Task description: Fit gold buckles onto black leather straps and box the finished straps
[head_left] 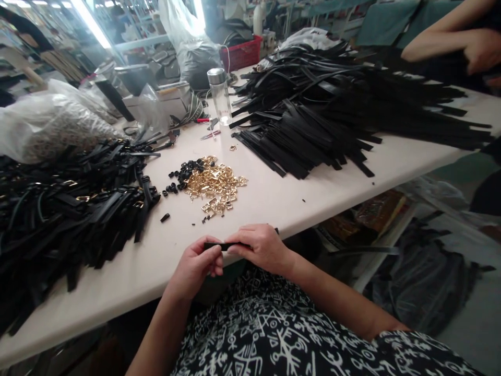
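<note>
A narrow black strap (216,246) lies between your two hands, at the near edge of the pale table (270,190). Your left hand (198,262) pinches its end between thumb and bent fingers; your right hand (263,246) grips it just beside, fingers closed over it, and a dark tip shows past the knuckles. Just beyond your fingertips sits a loose heap of shiny gold metal buckles (215,180), with small black loops (190,169) against its left side. Well to the left of your fingers spreads a tangled pile of black straps with gold buckles (97,209); beyond them to the right lies a large heap of flat black strips (309,125). Farther out, past the buckles, a clear bottle with a silver lid (221,99) stands upright.
</note>
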The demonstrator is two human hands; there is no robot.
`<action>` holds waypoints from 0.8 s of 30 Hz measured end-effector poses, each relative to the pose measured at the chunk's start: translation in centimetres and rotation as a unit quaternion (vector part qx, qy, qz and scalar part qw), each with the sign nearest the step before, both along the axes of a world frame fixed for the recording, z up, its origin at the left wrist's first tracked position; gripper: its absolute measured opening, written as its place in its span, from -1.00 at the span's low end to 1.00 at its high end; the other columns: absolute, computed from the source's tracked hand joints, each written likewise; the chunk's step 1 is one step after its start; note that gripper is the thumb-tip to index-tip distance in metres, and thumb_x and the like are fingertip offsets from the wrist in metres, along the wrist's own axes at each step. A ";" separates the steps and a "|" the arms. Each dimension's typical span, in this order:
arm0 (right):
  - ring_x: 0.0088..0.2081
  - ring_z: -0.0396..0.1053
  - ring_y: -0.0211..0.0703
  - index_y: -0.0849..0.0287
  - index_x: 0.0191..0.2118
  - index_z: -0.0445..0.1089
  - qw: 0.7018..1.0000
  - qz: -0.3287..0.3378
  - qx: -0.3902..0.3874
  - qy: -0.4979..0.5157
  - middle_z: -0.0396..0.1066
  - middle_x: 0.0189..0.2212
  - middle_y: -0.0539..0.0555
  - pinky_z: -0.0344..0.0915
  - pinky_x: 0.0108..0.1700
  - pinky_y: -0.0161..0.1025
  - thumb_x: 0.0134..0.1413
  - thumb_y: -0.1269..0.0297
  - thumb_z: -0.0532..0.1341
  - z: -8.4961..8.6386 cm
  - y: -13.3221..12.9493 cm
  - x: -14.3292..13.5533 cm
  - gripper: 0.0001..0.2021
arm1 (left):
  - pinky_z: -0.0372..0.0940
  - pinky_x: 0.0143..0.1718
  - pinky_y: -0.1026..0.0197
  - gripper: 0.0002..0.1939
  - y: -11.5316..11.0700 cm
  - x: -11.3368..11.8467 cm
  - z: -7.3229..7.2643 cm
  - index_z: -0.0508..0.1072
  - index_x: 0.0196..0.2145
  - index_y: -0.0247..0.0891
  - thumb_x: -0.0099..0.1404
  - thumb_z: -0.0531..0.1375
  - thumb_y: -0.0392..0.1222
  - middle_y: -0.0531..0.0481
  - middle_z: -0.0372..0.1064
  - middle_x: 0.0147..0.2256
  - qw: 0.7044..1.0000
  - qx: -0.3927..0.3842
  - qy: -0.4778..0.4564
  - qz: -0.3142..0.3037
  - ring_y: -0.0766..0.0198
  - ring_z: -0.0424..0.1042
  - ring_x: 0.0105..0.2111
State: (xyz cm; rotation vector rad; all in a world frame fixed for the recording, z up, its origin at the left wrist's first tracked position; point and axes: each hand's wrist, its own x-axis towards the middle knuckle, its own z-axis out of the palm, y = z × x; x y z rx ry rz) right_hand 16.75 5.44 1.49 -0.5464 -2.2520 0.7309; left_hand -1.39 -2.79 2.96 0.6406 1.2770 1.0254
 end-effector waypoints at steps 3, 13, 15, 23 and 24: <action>-0.38 0.45 -0.25 0.23 -0.15 0.52 0.999 -0.016 0.010 0.040 0.53 -0.37 0.06 0.32 -0.33 -0.33 0.23 0.16 0.25 -0.3 -0.4 -0.2 -0.76 | 0.17 -0.66 0.45 -0.61 -0.1 0.0 -0.3 0.40 -0.38 -0.29 0.06 0.41 0.04 0.13 0.37 -0.63 0.999 -0.003 -0.028 0.033 0.46 0.31 -0.68; -0.42 0.42 -0.27 0.19 -0.23 0.51 0.995 -0.074 0.064 0.034 0.48 -0.43 0.04 0.27 -0.40 -0.34 0.23 0.17 0.24 -1.1 -0.6 -0.3 -0.81 | 0.11 -0.71 0.47 -0.57 0.5 1.2 -1.5 0.41 -0.43 -0.32 0.00 0.45 0.06 0.13 0.34 -0.65 0.990 -0.017 -0.095 0.106 0.48 0.28 -0.70; -0.44 0.41 -0.26 0.18 -0.27 0.51 0.995 -0.079 0.059 0.032 0.48 -0.45 0.04 0.26 -0.41 -0.34 0.22 0.17 0.24 -1.3 -0.5 -0.5 -0.81 | 0.10 -0.72 0.48 -0.56 0.5 1.3 -1.4 0.39 -0.46 -0.32 -0.01 0.45 0.07 0.13 0.32 -0.67 0.987 -0.032 -0.117 0.107 0.49 0.24 -0.71; -0.48 0.35 -0.28 0.22 -0.41 0.46 0.996 -0.069 0.035 0.032 0.42 -0.52 0.00 0.18 -0.43 -0.32 0.16 0.31 0.28 -1.1 -0.6 -0.8 -0.86 | 0.09 -0.71 0.48 -0.56 0.4 1.5 -1.6 0.37 -0.51 -0.32 -0.02 0.45 0.06 0.14 0.29 -0.67 0.981 -0.050 -0.156 0.103 0.52 0.19 -0.72; -0.48 0.35 -0.28 0.22 -0.41 0.46 0.997 -0.066 0.028 0.033 0.41 -0.52 0.00 0.18 -0.42 -0.32 0.16 0.32 0.28 -1.1 -0.5 -0.7 -0.86 | 0.11 -0.70 0.46 -0.58 0.3 1.4 -1.7 0.39 -0.48 -0.31 0.01 0.43 0.07 0.12 0.31 -0.64 0.985 -0.038 -0.132 0.100 0.49 0.23 -0.70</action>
